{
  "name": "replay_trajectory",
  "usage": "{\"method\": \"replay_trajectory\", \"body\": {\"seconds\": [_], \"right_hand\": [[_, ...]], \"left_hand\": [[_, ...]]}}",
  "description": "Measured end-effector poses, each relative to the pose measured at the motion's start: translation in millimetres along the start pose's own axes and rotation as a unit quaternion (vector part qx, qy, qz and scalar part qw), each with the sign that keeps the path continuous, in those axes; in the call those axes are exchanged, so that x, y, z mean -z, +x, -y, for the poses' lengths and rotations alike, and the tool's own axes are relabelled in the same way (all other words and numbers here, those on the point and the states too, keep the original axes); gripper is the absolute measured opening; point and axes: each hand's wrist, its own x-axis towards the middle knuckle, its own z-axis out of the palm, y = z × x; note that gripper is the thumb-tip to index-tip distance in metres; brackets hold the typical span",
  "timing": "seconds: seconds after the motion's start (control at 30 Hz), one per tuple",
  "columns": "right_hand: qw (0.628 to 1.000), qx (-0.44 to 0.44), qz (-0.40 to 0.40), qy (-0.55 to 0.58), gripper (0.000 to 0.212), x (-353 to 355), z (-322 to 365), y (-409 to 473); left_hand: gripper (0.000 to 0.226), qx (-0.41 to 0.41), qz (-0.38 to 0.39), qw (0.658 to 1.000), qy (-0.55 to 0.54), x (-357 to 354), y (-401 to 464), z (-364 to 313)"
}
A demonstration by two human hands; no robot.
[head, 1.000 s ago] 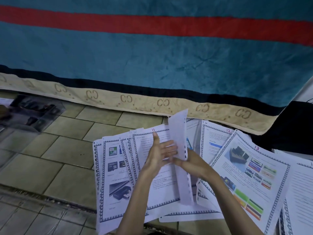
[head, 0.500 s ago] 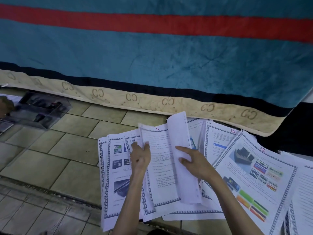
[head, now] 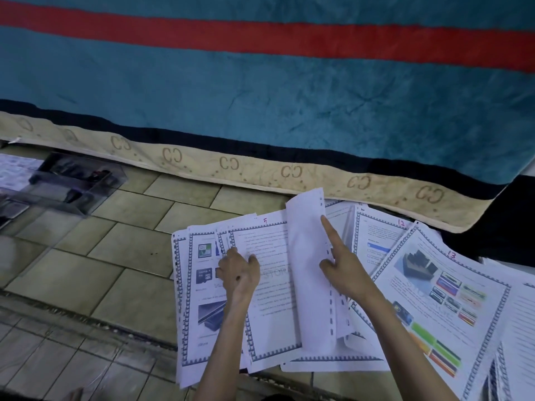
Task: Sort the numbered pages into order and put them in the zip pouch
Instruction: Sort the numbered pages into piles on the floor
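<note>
Three handwritten numbers, 5 (head: 265, 220), 12 (head: 401, 222), 13 (head: 451, 255), left hand (head: 240, 273) curled shut, right hand (head: 344, 270) open, pointing.

We see white pages (head: 269, 287) with blue-grey patterned borders, red handwritten numbers at top. Page 13 (head: 443, 287) has green, orange, red and blue blocks. Blanket (head: 289, 91) is teal, red stripe, black band, beige edge with repeating brown "CC" logos. Floor tiles (head: 86, 256) olive-beige, dark grout. Clear case (head: 72, 180), dark contents.
</note>
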Motion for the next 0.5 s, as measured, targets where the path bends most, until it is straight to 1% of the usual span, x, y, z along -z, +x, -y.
{"method": "replay_trajectory", "body": {"seconds": [0.03, 0.1, 0.17, 0.23, 0.3, 0.37, 0.43, 0.5], "right_hand": [[1.0, 0.003, -0.011, -0.008, 0.084, -2, 0, 0], [1.0, -0.003, -0.026, -0.008, 0.085, -5, 1, 0], [0.999, -0.001, -0.032, -0.001, 0.084, -7, 4, -1], [0.999, 0.012, -0.024, -0.022, 0.082, -12, 12, -3], [0.996, 0.027, -0.019, -0.082, 0.081, -21, 21, -5], [0.991, 0.049, -0.014, -0.125, 0.079, -35, 28, -4], [0.992, 0.074, 0.012, -0.098, 0.073, -48, 32, -4], [0.993, 0.086, 0.045, -0.064, 0.062, -60, 30, -2]], "left_hand": [[0.052, 0.003, 0.006, 1.0, -0.005, 0, 1, 0], [0.056, 0.004, -0.003, 0.999, -0.054, 1, 5, 1], [0.05, 0.005, -0.011, 0.996, -0.09, 3, 6, 0], [0.039, -0.014, -0.01, 0.998, -0.055, 9, 7, -4], [0.035, -0.02, -0.012, 0.999, -0.046, 14, 9, -9], [0.043, -0.013, -0.018, 0.998, -0.052, 19, 11, -11], [0.054, 0.002, -0.015, 0.998, -0.063, 21, 14, -6], [0.065, 0.031, 0.029, 0.99, -0.133, 18, 18, 3]]}}
